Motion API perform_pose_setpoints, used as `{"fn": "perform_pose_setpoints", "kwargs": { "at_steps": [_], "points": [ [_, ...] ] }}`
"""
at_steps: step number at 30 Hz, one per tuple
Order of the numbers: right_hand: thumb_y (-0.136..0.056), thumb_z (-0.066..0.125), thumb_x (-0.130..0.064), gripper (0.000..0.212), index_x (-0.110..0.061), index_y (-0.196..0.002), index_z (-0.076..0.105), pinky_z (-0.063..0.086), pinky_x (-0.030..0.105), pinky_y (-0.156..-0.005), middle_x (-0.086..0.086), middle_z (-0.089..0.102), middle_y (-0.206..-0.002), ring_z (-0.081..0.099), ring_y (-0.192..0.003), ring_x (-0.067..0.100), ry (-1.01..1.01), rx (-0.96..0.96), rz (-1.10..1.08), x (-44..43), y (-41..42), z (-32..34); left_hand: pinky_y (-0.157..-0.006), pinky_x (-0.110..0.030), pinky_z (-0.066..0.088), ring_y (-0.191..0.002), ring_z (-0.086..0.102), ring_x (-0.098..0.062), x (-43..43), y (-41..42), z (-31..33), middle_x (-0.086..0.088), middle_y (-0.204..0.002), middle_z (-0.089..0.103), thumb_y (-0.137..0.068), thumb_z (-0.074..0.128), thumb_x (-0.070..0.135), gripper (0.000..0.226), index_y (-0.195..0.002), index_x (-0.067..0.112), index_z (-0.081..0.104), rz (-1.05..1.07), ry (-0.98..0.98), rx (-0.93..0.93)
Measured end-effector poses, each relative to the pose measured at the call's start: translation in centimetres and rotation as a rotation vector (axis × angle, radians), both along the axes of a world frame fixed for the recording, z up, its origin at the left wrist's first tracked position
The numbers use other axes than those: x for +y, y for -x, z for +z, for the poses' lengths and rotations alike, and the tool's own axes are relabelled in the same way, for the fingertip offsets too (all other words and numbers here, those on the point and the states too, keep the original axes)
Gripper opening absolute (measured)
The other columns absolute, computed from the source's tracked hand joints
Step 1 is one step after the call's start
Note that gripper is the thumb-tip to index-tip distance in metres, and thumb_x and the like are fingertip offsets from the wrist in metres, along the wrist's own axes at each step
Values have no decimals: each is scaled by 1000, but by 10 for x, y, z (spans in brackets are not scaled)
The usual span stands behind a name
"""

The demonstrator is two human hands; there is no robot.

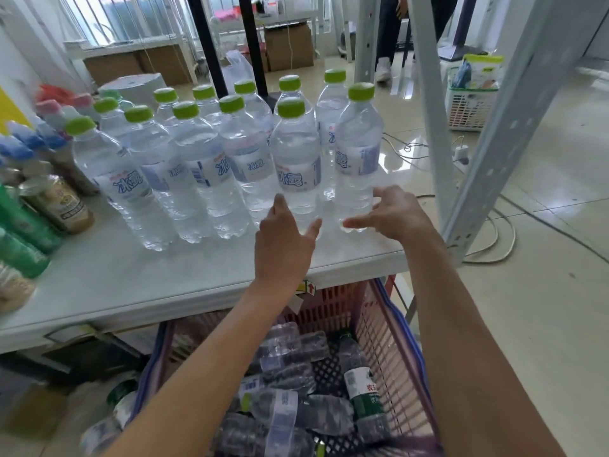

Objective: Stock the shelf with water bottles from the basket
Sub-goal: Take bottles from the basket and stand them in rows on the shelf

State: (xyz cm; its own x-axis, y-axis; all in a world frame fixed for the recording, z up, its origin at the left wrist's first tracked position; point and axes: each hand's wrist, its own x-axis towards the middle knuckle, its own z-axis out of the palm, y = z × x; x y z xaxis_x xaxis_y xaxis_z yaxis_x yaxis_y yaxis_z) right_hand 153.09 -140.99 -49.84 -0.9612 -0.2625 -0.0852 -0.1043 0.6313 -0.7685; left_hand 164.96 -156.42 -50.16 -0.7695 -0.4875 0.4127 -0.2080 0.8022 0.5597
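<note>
Several clear water bottles with green caps stand upright in two rows on the white shelf board (131, 285). My left hand (285, 239) is open just in front of one front-row bottle (296, 159), fingers spread around its base, holding nothing. My right hand (392, 214) is open too, fingertips beside the base of the rightmost bottle (357, 153). Below the shelf edge sits a red basket (389, 328) with several more water bottles (290, 361) lying inside, one of them with a green label (362, 390).
Other drinks stand at the shelf's left: green bottles (19, 232), a brown jar (57, 202), blue-capped bottles (23, 140). A grey shelf upright (487, 153) rises at right. Cables lie on the tiled floor, and a white basket (471, 100) and a person's legs (385, 37) are behind.
</note>
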Motion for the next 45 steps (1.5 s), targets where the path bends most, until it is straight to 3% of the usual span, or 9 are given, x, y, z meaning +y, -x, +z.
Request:
{"fn": "perform_pose_setpoints", "kwargs": {
  "at_steps": [4,11,19,23,26,29,35,40,45],
  "points": [
    [-60,98,-41,76,-17,-126,70,58,38,-93,8,75,-107,73,-98,25,54,42,-30,-10,-2,-4,-93,-37,50,-114,61,-33,4,3,-5,-17,-132,53,-91,69,45,72,-141,2,40,43,1,5],
    [-66,93,-47,59,-16,-100,57,50,26,-68,8,71,-94,71,-88,22,66,69,-108,-24,-9,-11,-68,-36,53,-85,67,-30,8,19,-17,-15,-105,60,-96,56,53,59,-129,5,46,116,230,-45],
    [-69,93,-43,63,-9,-112,60,60,35,-82,10,72,-102,73,-92,24,22,37,-146,-30,-24,-5,-69,-40,56,-83,69,-29,10,31,-27,-9,-91,69,-106,42,43,41,-123,6,49,100,260,-111],
    [-79,88,-34,40,-2,-97,71,56,25,-59,7,76,-77,72,-67,13,-169,-96,-79,-20,-46,35,-66,-39,56,-68,64,-24,0,0,-23,-4,-76,63,-104,47,33,27,-93,10,56,-148,59,-95],
    [-85,82,-30,28,-2,-90,76,53,22,-56,8,80,-77,76,-71,15,-232,-258,296,-12,-66,59,-52,-27,43,-49,45,-13,-20,-62,-33,4,-58,48,-100,54,19,31,-71,17,44,-576,2,-30],
    [-91,75,-30,21,-9,-96,79,55,20,-59,2,81,-87,77,-76,11,-331,-453,671,-15,-92,35,-50,-24,34,-46,38,-9,-57,-127,-72,8,-56,43,-98,55,18,35,-67,17,39,-780,67,-277],
    [-99,67,-19,28,-3,-122,72,60,33,-90,14,77,-114,76,-103,22,-768,-935,863,-47,-119,-99,-61,-28,37,-78,50,-19,-119,-176,-166,7,-80,48,-102,53,28,17,-85,28,50,-613,102,-1319],
    [-87,80,-26,31,-5,-109,70,55,35,-73,4,69,-98,63,-89,25,-1126,-442,1035,-65,-169,-201,-89,-42,55,-112,58,-29,-134,-198,-232,-10,-135,52,-98,59,29,42,-137,15,54,-647,349,-1282],
    [-79,84,-31,41,-16,-113,67,54,33,-62,6,72,-99,70,-87,28,-843,-283,917,-77,-185,-245,-97,-38,50,-120,58,-34,-113,-189,-258,-17,-135,57,-88,72,37,56,-135,10,57,-716,436,-1262]
  ]
}}
